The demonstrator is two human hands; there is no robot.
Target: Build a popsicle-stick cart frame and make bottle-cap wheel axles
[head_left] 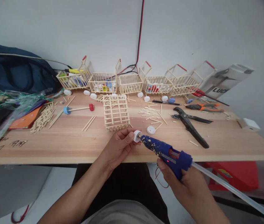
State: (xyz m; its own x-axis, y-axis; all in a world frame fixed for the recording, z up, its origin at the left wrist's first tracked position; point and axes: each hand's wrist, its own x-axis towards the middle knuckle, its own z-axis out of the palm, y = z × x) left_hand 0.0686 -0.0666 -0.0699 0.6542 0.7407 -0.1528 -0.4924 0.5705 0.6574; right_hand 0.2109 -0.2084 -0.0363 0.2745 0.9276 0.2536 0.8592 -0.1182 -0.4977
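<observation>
Between the thumb and fingers of my left hand (120,144) is a white bottle cap (137,136), its hollow side turned toward the right. My right hand (184,183) grips a blue hot glue gun (169,152), with a long clear glue stick (234,191) sticking out of its back. The gun's nozzle is at the cap's inside; whether they touch I cannot tell. Behind my left hand lies a wooden stick basket (116,112), slatted side up. Another white cap (151,129) rests on the table just past the nozzle.
Several small stick carts (130,84) line the wall. Black cutters (190,124) and orange-handled pliers (204,107) lie at right. Cut sticks (43,117) are piled at left, near an axle with a blue cap (66,110) and a red one. A red stool (237,175) stands below.
</observation>
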